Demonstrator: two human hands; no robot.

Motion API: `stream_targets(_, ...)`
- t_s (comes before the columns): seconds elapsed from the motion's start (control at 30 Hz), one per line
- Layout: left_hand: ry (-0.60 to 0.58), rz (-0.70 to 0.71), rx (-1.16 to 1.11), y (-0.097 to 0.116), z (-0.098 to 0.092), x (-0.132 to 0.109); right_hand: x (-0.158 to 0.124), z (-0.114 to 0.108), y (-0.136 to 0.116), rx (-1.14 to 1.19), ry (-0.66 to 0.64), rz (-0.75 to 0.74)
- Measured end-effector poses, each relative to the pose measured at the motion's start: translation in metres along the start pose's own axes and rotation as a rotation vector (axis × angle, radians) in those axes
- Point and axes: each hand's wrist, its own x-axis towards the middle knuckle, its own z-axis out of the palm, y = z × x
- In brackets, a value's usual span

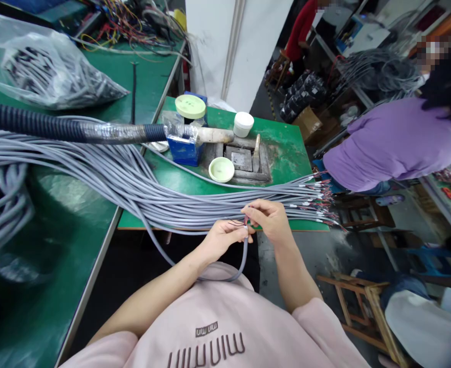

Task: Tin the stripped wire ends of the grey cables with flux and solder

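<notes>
My left hand (222, 238) is closed round the end of one grey cable (243, 255), which loops down toward my lap. My right hand (269, 219) pinches the thin red and black wires (244, 221) that stick out of that cable's end. Both hands hover just in front of the green table's near edge (195, 227). Right behind them a thick bundle of grey cables (141, 191) lies across the table, its stripped ends (323, 202) fanning out to the right.
A black corrugated hose (34, 124) reaches to a metal soldering pot (244, 161), with a blue box (185, 148), a white jar (243, 123) and a pale green lid (221, 169) around it. A plastic bag (45, 71) lies far left. A person in purple (394, 143) bends at the right; wooden stools (367, 301) stand below.
</notes>
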Motion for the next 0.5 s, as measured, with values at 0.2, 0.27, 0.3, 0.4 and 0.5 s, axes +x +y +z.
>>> stream_targets(0.2, 0.101, -0.064, -0.160, 0.012, -0.001, -0.002, 0.008, 0.012, 0.004, 0.116, 0.130, -0.074)
stream_targets(0.27, 0.168, -0.070, -0.255, 0.016, -0.001, -0.001, 0.009, 0.013, 0.005, 0.094, 0.165, -0.077)
stream_targets(0.3, 0.194, -0.067, -0.294, 0.017, -0.001, 0.000, 0.008, 0.013, 0.006, 0.067, 0.180, -0.083)
stream_targets(0.4, 0.238, -0.060, -0.394, 0.021, -0.005, 0.002, 0.002, 0.010, 0.008, -0.083, 0.253, -0.176)
stream_targets(0.5, 0.261, -0.056, -0.472, 0.024, -0.009, 0.003, -0.005, 0.004, 0.013, -0.331, 0.273, -0.440)
